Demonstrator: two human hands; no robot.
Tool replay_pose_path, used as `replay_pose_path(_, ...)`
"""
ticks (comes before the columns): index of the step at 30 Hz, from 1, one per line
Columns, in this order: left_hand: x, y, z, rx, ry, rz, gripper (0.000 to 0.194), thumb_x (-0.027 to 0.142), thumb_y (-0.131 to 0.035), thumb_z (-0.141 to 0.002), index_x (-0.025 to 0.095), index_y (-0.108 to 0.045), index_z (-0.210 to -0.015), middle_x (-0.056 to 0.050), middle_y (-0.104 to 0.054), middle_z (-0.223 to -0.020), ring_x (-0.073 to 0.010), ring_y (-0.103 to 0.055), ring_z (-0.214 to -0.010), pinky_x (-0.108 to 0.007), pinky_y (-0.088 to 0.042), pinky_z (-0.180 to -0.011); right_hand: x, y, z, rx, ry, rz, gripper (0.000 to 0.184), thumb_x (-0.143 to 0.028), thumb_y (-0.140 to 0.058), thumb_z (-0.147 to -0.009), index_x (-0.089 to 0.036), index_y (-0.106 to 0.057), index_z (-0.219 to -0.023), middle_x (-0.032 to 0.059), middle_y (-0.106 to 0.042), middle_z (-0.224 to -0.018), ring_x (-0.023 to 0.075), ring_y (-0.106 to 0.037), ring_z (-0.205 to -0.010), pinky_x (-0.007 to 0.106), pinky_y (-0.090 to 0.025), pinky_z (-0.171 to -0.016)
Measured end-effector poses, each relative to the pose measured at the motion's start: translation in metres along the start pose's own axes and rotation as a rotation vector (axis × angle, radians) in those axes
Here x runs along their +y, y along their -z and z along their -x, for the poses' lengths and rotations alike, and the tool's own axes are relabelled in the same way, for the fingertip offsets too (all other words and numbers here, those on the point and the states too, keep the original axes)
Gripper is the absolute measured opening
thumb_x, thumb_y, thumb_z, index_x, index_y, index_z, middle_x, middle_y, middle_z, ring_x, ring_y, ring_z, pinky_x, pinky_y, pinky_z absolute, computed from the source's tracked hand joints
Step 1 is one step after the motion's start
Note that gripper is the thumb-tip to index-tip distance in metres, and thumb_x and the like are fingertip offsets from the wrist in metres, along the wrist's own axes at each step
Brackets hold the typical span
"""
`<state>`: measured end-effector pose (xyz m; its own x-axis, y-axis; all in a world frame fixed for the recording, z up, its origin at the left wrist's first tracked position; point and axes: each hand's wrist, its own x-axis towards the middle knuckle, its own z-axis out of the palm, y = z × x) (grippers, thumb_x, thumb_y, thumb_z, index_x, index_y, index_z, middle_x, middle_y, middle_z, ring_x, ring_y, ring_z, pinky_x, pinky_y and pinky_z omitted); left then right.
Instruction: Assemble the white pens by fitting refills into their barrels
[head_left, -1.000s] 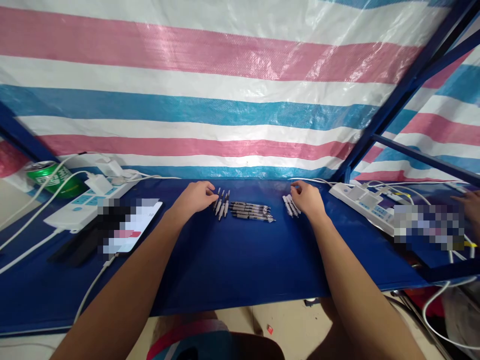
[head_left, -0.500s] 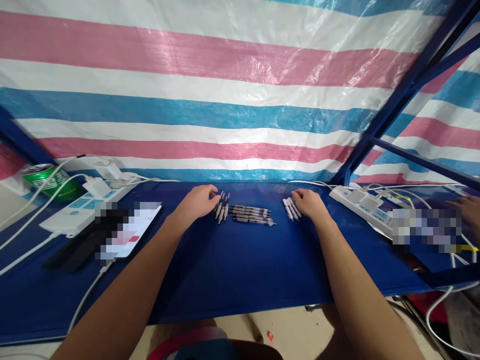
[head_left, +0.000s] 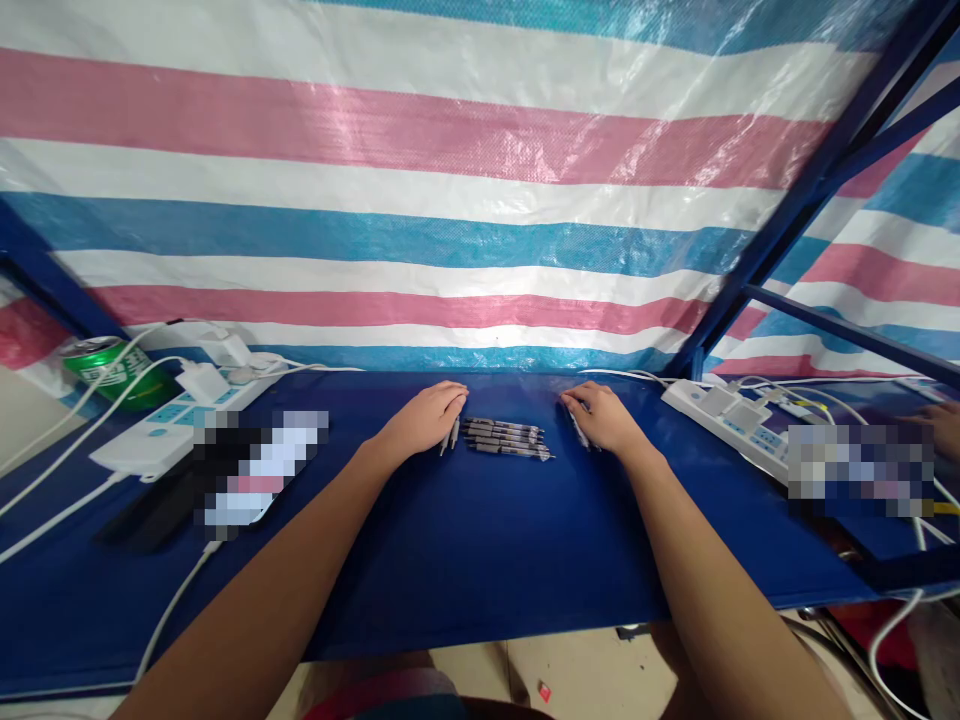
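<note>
My left hand [head_left: 424, 420] lies flat on the blue tabletop [head_left: 487, 540], covering most of a small group of pens, with only their pale tips [head_left: 450, 436] showing past my fingers. Between my hands, a tidy row of several dark pens [head_left: 504, 438] lies side by side, untouched. My right hand [head_left: 604, 418] covers a second group of pale pens [head_left: 578, 430], of which only a sliver shows at its inner edge. Whether either hand grips its pens is hidden.
White power strips with chargers stand at left [head_left: 169, 440] and right [head_left: 724, 420], with white cables trailing. A pixelated phone [head_left: 259, 465] and a green can [head_left: 105, 368] are at left. Another person's hand [head_left: 941, 425] is at far right. A striped tarp and blue frame stand behind.
Both my hands have slid toward the middle and now cover the side groups of pens, which were mostly visible before. The central row has not moved.
</note>
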<state>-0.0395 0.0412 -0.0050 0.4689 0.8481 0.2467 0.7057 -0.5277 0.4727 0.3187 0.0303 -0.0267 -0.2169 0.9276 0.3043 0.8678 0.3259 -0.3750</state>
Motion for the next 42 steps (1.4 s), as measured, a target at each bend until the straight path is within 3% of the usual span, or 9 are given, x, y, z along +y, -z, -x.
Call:
replay_pose_path(5, 0.000, 0.001, -0.001, 0.045, -0.030, 0.003, 0.044, 0.043, -0.041, -0.108, 0.023, -0.079, -0.118, -0.011, -0.075, -0.128, -0.0305, -0.069, -0.122, -0.049, -0.051, -0.115, -0.006, 0.002, 0.001, -0.001, -0.013, 0.004, 0.026, -0.032, -0.058, -0.106, -0.024, -0.083, -0.104, 0.0091, -0.080, -0.108, 0.0275, -0.073, -0.103, 0.037, -0.051, -0.100)
replay_pose_path(11, -0.004, -0.002, -0.002, 0.052, -0.028, -0.059, 0.046, 0.042, -0.038, -0.110, 0.020, -0.077, -0.122, -0.013, -0.071, -0.135, -0.0313, -0.062, -0.131, -0.051, -0.044, -0.122, -0.008, 0.006, 0.002, -0.015, -0.007, 0.031, 0.032, -0.034, -0.053, -0.108, -0.022, -0.081, -0.098, 0.0095, -0.079, -0.102, 0.0269, -0.073, -0.097, 0.036, -0.051, -0.094)
replay_pose_path(16, -0.009, -0.001, -0.002, 0.035, -0.030, -0.060, 0.046, 0.043, -0.036, -0.111, 0.023, -0.076, -0.120, -0.011, -0.072, -0.127, -0.0295, -0.065, -0.125, -0.047, -0.048, -0.116, -0.009, 0.005, 0.003, -0.022, -0.015, 0.029, 0.030, -0.034, -0.055, -0.107, -0.022, -0.081, -0.101, 0.0100, -0.078, -0.104, 0.0269, -0.073, -0.097, 0.036, -0.051, -0.094)
replay_pose_path(27, -0.015, -0.006, -0.003, 0.069, -0.040, -0.073, 0.047, 0.042, -0.036, -0.113, 0.019, -0.077, -0.116, -0.011, -0.071, -0.124, -0.0277, -0.062, -0.123, -0.047, -0.045, -0.118, -0.003, -0.019, 0.000, 0.076, -0.054, -0.034, 0.013, -0.030, -0.067, -0.099, -0.020, -0.076, -0.095, 0.0096, -0.075, -0.101, 0.0281, -0.067, -0.099, 0.041, -0.049, -0.096)
replay_pose_path(36, -0.003, 0.001, 0.001, 0.033, -0.020, -0.074, 0.048, 0.042, -0.036, -0.113, 0.018, -0.078, -0.115, -0.012, -0.070, -0.120, -0.0283, -0.063, -0.117, -0.047, -0.047, -0.113, -0.008, -0.026, -0.002, 0.122, -0.053, -0.048, 0.014, -0.029, -0.066, -0.100, -0.021, -0.074, -0.090, 0.0091, -0.075, -0.098, 0.0289, -0.066, -0.097, 0.043, -0.051, -0.093)
replay_pose_path(39, -0.002, 0.000, 0.003, 0.037, -0.019, -0.067, 0.047, 0.043, -0.038, -0.113, 0.019, -0.078, -0.116, -0.011, -0.071, -0.121, -0.0280, -0.063, -0.118, -0.046, -0.047, -0.112, -0.018, -0.020, -0.001, 0.141, 0.001, -0.057, 0.020, -0.036, -0.064, -0.104, -0.022, -0.076, -0.096, 0.0102, -0.075, -0.101, 0.0304, -0.066, -0.101, 0.046, -0.052, -0.096)
replay_pose_path(42, -0.002, -0.001, 0.004, 0.049, -0.041, -0.065, 0.045, 0.042, -0.039, -0.113, 0.021, -0.078, -0.120, -0.010, -0.071, -0.124, -0.0277, -0.062, -0.120, -0.045, -0.047, -0.113, -0.036, -0.010, 0.005, 0.114, 0.143, -0.102, 0.031, -0.051, -0.065, -0.104, -0.025, -0.078, -0.111, 0.0104, -0.076, -0.112, 0.0321, -0.065, -0.111, 0.050, -0.051, -0.102)
